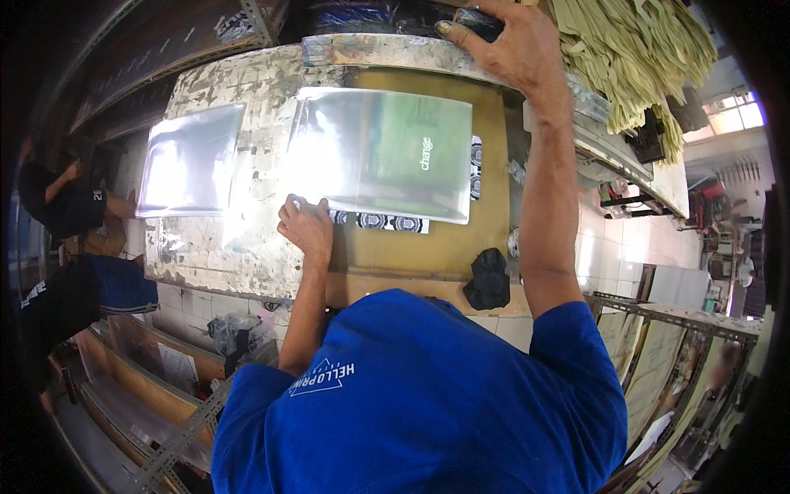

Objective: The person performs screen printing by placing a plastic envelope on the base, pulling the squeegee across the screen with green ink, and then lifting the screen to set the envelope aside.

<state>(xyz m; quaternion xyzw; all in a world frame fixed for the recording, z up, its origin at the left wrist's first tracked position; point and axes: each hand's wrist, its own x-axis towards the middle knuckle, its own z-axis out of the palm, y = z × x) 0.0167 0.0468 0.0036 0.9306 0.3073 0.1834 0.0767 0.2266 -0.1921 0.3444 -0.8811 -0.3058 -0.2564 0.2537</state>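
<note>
Clear plastic sheet [350, 140], centre: left hand [306, 229], fingers curled at edge (pinch unclear), apparently steadying; right hand [518, 49] spread over dark object [480, 25], grip unclear; next likely needs sheet flat.

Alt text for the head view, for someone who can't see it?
A blue-shirted person has the left hand at the near left corner of a clear plastic sheet lying partly over a yellow panel; the right hand is at a dark object on the far side. Another clear sheet lies left on the stained table.
</note>
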